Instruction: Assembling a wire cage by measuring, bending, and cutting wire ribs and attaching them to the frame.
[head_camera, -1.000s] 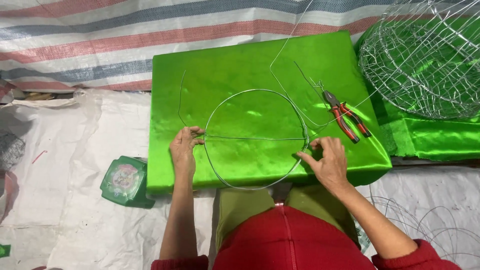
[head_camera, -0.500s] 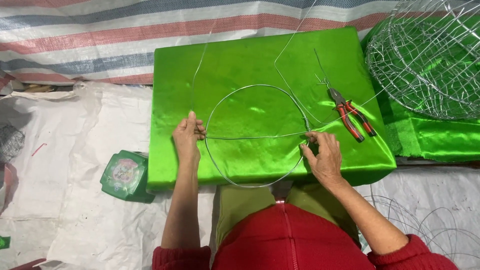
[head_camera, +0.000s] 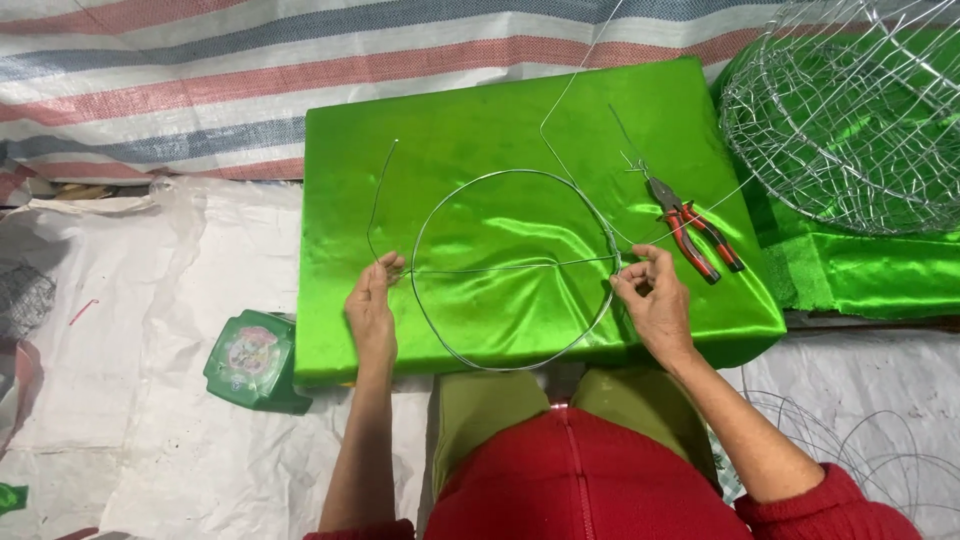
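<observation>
Head view, near to far: two hands, one wire ring, one cross wire, one pair of pliers, one green box, one wire basket frame. The left hand (head_camera: 372, 310) pinches the cross wire (head_camera: 500, 268) at the ring's nine o'clock edge, fingers closed on it. The right hand (head_camera: 652, 295) grips the wire ring (head_camera: 470, 185) at its three o'clock edge, thumb and fingers closed where ring and cross wire meet. The ring lies flat between the two hands on a cushion covered in shiny green cloth (head_camera: 480, 120), its near arc hanging past the cushion's front edge.

The small green box (head_camera: 252, 358) sits on the white sheeting at eight o'clock from the left hand; its lid is shut, so its contents cannot be told. Red-handled pliers (head_camera: 692, 232) lie on the cloth at one o'clock from the right hand, just beside it. Farthest, at two o'clock, the round wire basket frame (head_camera: 850, 110) rests on more green cloth, holding nothing visible.
</observation>
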